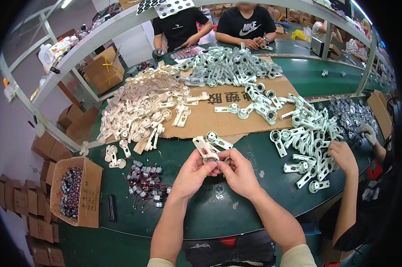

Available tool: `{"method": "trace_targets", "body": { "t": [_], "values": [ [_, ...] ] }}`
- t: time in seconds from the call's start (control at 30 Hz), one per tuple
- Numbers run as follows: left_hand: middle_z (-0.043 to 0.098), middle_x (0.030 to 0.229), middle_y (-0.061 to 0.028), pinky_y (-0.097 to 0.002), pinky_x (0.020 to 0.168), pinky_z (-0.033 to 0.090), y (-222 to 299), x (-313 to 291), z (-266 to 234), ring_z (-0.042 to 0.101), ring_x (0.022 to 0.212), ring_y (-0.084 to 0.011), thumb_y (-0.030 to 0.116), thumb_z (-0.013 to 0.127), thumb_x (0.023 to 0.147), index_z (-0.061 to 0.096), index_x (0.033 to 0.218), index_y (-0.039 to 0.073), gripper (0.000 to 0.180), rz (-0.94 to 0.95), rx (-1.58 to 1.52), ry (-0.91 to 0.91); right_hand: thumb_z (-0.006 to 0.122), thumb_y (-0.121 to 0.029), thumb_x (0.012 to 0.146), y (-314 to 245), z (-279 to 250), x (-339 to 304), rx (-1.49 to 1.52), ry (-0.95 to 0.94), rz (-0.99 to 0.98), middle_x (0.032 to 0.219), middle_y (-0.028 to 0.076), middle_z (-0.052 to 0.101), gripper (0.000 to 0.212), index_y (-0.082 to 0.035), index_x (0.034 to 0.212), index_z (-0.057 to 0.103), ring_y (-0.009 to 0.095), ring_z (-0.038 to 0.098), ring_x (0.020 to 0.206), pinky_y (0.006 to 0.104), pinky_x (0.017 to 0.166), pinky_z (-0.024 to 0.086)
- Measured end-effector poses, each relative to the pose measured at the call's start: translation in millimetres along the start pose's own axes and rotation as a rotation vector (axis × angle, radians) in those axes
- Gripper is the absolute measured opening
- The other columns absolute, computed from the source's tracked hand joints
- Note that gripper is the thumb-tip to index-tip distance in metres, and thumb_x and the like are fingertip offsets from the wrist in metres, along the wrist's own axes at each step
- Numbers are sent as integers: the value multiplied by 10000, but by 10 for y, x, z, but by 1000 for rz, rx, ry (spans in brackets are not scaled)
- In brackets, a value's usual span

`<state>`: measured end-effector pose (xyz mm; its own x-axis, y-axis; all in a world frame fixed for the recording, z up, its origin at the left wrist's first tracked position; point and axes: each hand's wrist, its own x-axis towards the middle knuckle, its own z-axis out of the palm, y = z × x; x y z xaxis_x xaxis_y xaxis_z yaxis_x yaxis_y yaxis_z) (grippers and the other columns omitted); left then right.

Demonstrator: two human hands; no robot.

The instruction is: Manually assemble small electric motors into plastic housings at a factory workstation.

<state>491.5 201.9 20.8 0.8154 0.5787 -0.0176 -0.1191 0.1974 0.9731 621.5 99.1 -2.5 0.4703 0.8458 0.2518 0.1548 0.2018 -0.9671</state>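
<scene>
My left hand and my right hand meet in front of me, over the green table. Between them they grip a cream plastic housing, with a slotted handle part pointing away from me and a round end near my thumbs. Both thumbs press at that round end; my fingertips beneath are partly hidden. Just beyond lies a pale housing of similar shape, on the tabletop. To the left of my left hand is a loose heap of small motors with red and dark wires.
Cream housings and pale green housings are heaped on flat cardboard. More housings and silvery round parts lie right, near a co-worker's hand. A cardboard box and black object are left. Two people sit opposite.
</scene>
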Motion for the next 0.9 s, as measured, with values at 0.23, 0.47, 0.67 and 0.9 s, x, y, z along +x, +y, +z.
{"method": "trace_targets", "body": {
  "t": [0.23,0.47,0.67,0.9],
  "values": [
    [654,997,-46,-260,757,528,-64,30,10,620,832,-108,105,585,1010,536,1236,27,245,-44,-49,75,609,-37,976,-39,-37,-2,-19,-14,-10,946,74,658,144,15,1109,591,112,654,785,265,699,537],
    [661,1067,-66,-289,825,555,-61,26,45,648,923,-135,107,587,1012,543,1277,14,285,-25,14,100,597,-42,988,57,-8,30,165,4,88,1026,72,646,159,16,1135,578,95,632,898,250,776,537],
    [627,1253,-136,-346,991,540,-48,11,158,635,1133,-213,-5,556,990,486,1370,-15,387,-19,36,77,645,-116,955,28,-25,43,193,82,117,985,65,641,210,-3,1126,597,107,598,809,261,711,517],
    [643,1224,-166,-328,969,550,-132,-10,223,654,1097,-196,-27,538,988,478,1334,-28,351,95,25,103,669,-122,923,15,-51,67,406,38,193,1073,85,603,310,7,1175,541,118,587,925,273,798,526]
  ]
}}
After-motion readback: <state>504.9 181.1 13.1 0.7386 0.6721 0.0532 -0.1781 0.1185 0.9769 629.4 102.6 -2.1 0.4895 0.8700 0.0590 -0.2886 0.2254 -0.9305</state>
